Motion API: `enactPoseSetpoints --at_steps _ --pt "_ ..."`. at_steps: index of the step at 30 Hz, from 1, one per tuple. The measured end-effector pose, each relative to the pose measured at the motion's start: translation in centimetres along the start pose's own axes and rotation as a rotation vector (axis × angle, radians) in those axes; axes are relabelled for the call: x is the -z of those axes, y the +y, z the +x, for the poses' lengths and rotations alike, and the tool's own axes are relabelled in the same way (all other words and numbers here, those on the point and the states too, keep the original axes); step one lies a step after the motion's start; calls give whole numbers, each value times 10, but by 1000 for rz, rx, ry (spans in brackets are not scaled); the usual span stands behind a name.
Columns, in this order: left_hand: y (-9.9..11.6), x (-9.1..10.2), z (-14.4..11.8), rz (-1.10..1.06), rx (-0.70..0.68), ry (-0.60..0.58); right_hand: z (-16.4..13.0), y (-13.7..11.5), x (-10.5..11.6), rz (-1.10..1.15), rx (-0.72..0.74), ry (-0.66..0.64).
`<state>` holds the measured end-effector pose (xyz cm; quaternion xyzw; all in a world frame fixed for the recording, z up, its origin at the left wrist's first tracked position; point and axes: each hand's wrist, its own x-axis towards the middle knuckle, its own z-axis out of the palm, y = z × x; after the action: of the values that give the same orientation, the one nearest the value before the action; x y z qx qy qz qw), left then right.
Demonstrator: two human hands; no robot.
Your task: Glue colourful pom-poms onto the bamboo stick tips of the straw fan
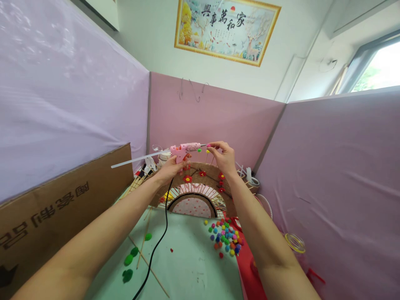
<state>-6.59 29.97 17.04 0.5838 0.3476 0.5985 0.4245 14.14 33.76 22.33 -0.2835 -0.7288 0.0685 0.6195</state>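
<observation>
My left hand (175, 166) is wrapped round the handle of a pink hot glue gun (184, 150), held level with its nozzle to the right. A long pale glue stick (137, 159) sticks out of its back. My right hand (224, 156) pinches a small pink pom-pom (209, 145) right at the nozzle tip; whether they touch I cannot tell. Below both hands stands a brown arched, fan-like craft (204, 178) with red felt flowers (187, 179), thin sticks and a dotted half-round centre (192, 207). Green and yellow pom-poms (208, 151) show along its top.
Many coloured pom-poms (226, 237) lie on the pale green table (187, 266). Green felt pieces (128, 260) and thin wooden sticks (153, 273) lie at left. The black cord (159, 241) crosses the table. A cardboard box (65, 216) borders the left; tape rolls (254, 182) stand behind at right.
</observation>
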Motion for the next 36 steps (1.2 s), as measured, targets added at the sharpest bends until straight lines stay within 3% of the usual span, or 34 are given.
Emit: enactPoseSetpoints --at_steps 7,10,15,23,36 --pt "3 -3 1 8 22 16 -5 -12 24 59 -92 54" --pt "4 -3 1 -12 23 1 -2 -15 44 -86 -58 31" --pt "5 -4 -1 -48 7 -19 6 -5 65 -488 5 -175" --pt "5 -5 -1 -54 -7 17 14 3 51 -685 139 -333" --pt "9 -7 -5 -79 23 -7 11 -2 45 -824 191 -427"
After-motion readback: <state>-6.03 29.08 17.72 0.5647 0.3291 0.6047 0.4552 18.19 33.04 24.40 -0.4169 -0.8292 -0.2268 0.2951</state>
